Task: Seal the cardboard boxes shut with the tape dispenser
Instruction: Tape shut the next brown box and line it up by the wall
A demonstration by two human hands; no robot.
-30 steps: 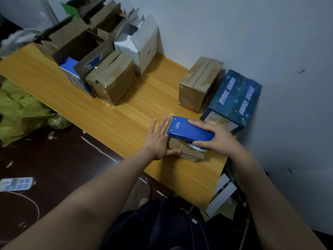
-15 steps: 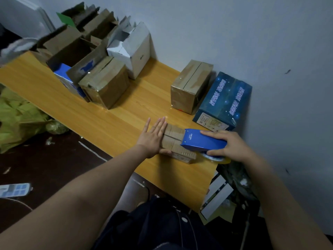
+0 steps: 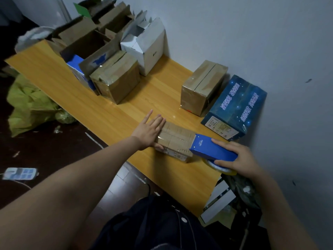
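Two hands work on one small cardboard box [image 3: 175, 141], which lies near the front edge of the wooden table [image 3: 108, 112]. The left hand [image 3: 149, 131] stays where it was a second ago, flat and spread, its straight fingers pressing the box's left end. The right hand [image 3: 237, 157] grips the blue tape dispenser [image 3: 212, 148], thumb on one side and fingers curled over the other. A second ago the dispenser covered most of the box top. Half a second ago it sat over the right half. Now only its front edge touches the box's right end, and most of the top is uncovered. The tape roll [image 3: 219, 167] under the dispenser hangs past the box, above the table.

The dispenser's shell carries a short white word near its front edge, too small to read. The dark blue box [image 3: 236, 109] against the wall has rows of white characters on its top and a pale printed label on its near end, neither legible. Just beside it stands a taped brown box [image 3: 201, 87]. Farther left, a white box [image 3: 146, 49] with torn flaps shows a small dark round mark on its side.
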